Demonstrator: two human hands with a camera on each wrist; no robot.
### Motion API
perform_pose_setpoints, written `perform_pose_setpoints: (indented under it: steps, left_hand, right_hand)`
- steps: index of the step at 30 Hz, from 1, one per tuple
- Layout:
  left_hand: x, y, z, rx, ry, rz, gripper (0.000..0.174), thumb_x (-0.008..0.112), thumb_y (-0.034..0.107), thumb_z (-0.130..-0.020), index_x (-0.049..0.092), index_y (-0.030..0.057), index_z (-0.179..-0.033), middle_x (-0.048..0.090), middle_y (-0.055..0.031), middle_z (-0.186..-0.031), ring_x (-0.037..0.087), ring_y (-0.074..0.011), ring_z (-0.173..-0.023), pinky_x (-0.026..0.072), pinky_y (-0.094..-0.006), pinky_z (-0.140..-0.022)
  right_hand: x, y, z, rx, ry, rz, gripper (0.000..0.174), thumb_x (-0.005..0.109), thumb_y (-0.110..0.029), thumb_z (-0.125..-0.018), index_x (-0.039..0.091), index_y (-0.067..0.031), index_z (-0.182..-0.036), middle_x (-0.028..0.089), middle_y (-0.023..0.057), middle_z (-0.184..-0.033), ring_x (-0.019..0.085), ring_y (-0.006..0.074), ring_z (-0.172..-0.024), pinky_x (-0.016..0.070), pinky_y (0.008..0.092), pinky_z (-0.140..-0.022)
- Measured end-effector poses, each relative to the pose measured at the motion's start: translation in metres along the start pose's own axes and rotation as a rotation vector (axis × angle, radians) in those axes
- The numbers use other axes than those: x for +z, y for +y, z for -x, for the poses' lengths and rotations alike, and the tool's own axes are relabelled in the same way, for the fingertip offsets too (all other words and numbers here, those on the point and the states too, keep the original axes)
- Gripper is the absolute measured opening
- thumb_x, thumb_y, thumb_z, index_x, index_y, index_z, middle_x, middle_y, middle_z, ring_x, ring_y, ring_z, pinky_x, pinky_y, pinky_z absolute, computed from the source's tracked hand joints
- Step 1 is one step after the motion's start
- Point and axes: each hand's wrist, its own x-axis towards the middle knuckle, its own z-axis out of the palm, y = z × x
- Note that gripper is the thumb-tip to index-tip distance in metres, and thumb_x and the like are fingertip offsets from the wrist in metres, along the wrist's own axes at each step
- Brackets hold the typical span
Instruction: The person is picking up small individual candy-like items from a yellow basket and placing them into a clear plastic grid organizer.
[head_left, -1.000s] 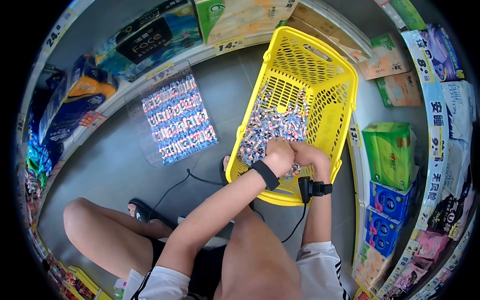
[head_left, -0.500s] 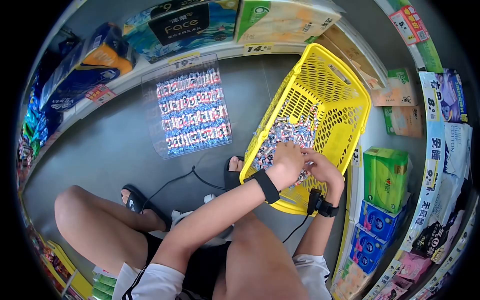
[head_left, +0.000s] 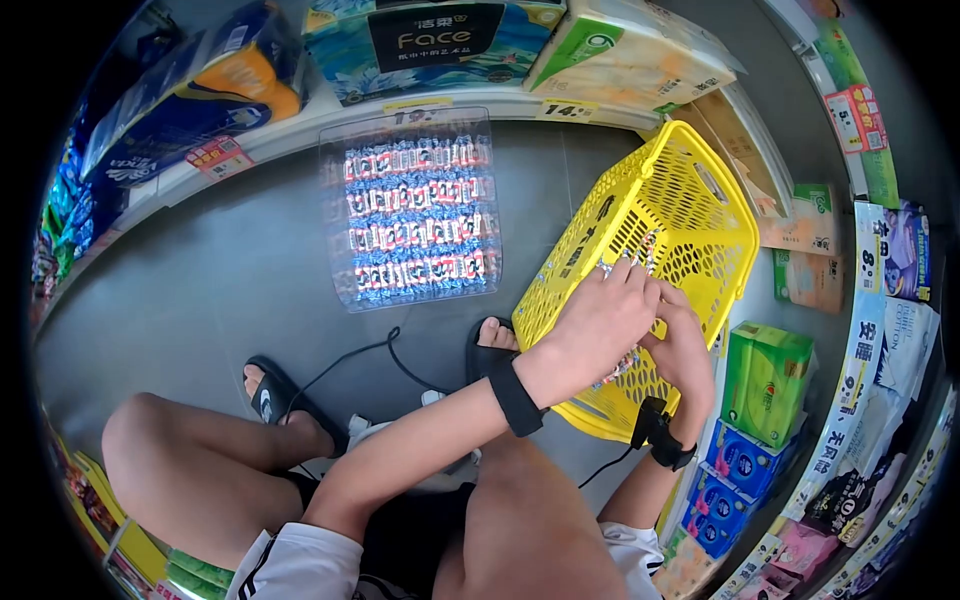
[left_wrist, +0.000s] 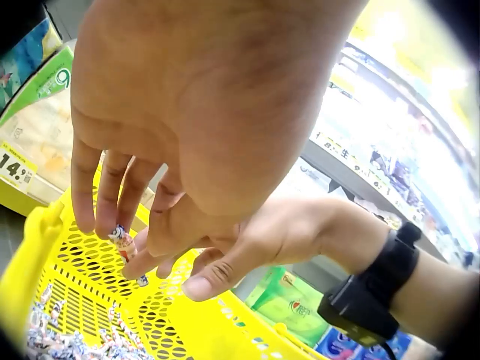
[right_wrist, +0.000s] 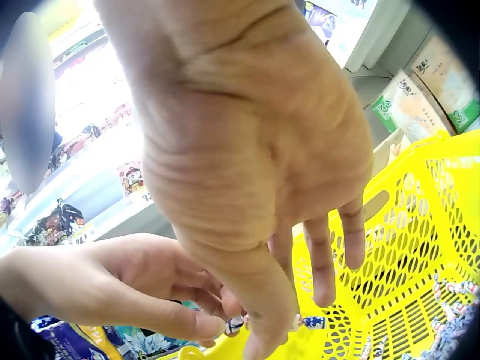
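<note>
My left hand (head_left: 605, 320) and right hand (head_left: 682, 350) are close together over the yellow basket (head_left: 612, 235), fingertips almost meeting. In the left wrist view, a small twist-wrapped candy (left_wrist: 122, 244) shows between the left hand's thumb and fingers. The right wrist view has a blue-ended wrapped candy (right_wrist: 313, 322) at the right thumb, and another blue-and-white wrapper end (right_wrist: 234, 325) beside the left thumb. Loose wrapped candies (left_wrist: 82, 346) cover part of the basket floor.
A clear tray (head_left: 335, 230) with rows of wrapped candies (head_left: 415, 205) lies on the floor to the left. Tissue packs (head_left: 765, 385) line the right shelf, and larger packs (head_left: 420, 45) stand behind. A black cable (head_left: 345, 360) runs across the floor near my sandaled feet.
The head view has shifted, so basket and tray sit farther right. Both hands, earlier down among the loose candies, now show higher over the basket with fingertips together.
</note>
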Motion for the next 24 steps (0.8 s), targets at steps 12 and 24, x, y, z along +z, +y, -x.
perform_pose_setpoints:
  steps: [12, 24]
  left_hand:
    - [-0.039, -0.071, 0.033, -0.171, 0.237, 0.157, 0.025, 0.069, -0.002, -0.076, 0.061, -0.0015, -0.1, 0.061, -0.0129, -0.099, 0.063, -0.0301, -0.1, 0.0565, -0.04, -0.084]
    - [-0.043, -0.146, 0.083, -0.419, 0.33, 0.532, 0.008, 0.062, 0.005, -0.099, 0.061, -0.0024, -0.103, 0.068, -0.02, -0.096, 0.066, -0.0409, -0.093, 0.0541, -0.0478, -0.081]
  right_hand:
    - [0.015, -0.074, -0.051, -0.2, 0.056, -0.064, 0.022, 0.075, 0.005, -0.082, 0.076, 0.0021, -0.104, 0.073, 0.0143, -0.113, 0.071, 0.0344, -0.104, 0.0547, 0.041, -0.092]
    - [0.054, -0.14, -0.111, -0.271, 0.051, -0.102, 0.022, 0.075, 0.004, -0.085, 0.069, 0.0029, -0.107, 0.075, 0.0181, -0.098, 0.073, 0.0321, -0.091, 0.057, 0.0385, -0.084]
